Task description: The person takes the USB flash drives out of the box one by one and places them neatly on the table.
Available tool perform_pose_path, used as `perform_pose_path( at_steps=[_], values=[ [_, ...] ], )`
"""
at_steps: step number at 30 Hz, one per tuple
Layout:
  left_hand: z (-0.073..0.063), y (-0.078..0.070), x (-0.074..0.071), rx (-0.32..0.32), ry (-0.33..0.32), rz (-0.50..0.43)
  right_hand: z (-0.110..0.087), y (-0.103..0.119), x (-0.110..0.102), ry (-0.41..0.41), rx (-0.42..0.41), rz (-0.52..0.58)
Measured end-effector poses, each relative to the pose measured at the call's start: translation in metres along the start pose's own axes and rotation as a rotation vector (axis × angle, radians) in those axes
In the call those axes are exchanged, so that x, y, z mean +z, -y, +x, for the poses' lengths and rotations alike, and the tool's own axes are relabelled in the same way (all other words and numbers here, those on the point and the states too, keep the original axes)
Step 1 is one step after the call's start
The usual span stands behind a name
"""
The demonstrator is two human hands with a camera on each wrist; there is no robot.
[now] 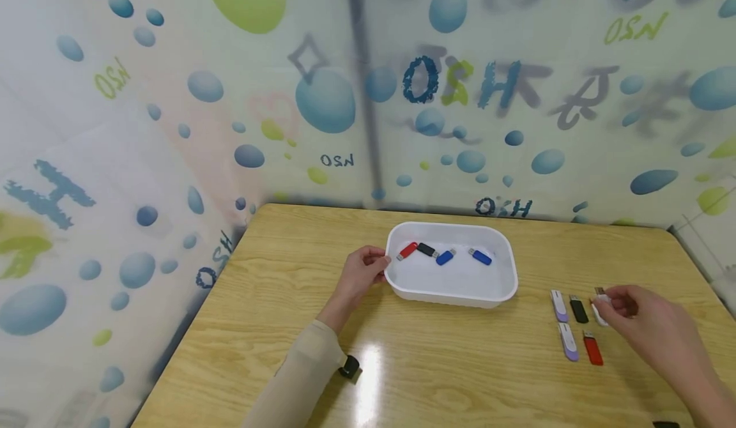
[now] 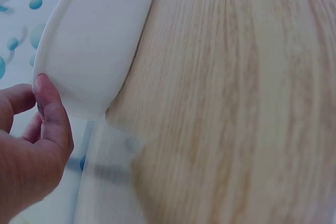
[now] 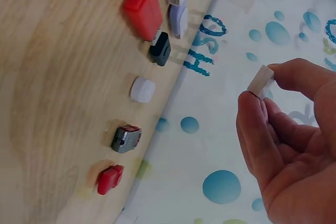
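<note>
My left hand [image 1: 358, 276] pinches the left rim of a white plastic basket [image 1: 448, 296]. The left wrist view shows the fingertips at the rim of the basket [image 2: 89, 40]. Inside lie a red USB stick [image 1: 407, 250], a black one [image 1: 427, 249] and two blue ones [image 1: 480, 257]. My right hand [image 1: 650, 319] holds a small white USB stick [image 3: 261, 81] between thumb and finger, lifted above the table. Below and beside it lie white-and-purple sticks [image 1: 568, 342], a black stick [image 1: 579, 310], a white stick [image 1: 600, 313] and a red stick [image 1: 593, 349].
The wooden table [image 1: 276, 255] ends at a patterned curtain [image 1: 322, 185] behind the basket. In the right wrist view a grey-and-red piece [image 3: 126, 138] and a small red one [image 3: 110, 180] lie near the table edge. A black strap piece [image 1: 349, 367] sits by the left sleeve.
</note>
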State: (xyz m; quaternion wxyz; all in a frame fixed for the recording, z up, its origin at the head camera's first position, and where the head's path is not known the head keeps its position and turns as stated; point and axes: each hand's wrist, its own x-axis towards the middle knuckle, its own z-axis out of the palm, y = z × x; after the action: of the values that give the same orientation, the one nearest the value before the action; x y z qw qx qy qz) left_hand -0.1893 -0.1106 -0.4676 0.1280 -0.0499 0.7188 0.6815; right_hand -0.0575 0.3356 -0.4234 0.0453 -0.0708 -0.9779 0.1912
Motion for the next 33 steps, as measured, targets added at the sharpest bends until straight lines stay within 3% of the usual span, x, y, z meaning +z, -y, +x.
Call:
perform_pose_path(
  at_steps=[18,26,33],
  values=[
    [0.000,0.001,-0.001,0.009,0.005,-0.004,-0.017,-0.027,0.011,0.109,0.061,-0.055],
    [0.001,0.000,-0.001,0.004,0.003,-0.012,-0.020,-0.042,0.021,0.304,0.134,-0.072],
    [0.001,0.000,0.000,-0.006,-0.005,0.000,-0.019,-0.046,0.028,0.358,0.114,-0.066]
  ],
)
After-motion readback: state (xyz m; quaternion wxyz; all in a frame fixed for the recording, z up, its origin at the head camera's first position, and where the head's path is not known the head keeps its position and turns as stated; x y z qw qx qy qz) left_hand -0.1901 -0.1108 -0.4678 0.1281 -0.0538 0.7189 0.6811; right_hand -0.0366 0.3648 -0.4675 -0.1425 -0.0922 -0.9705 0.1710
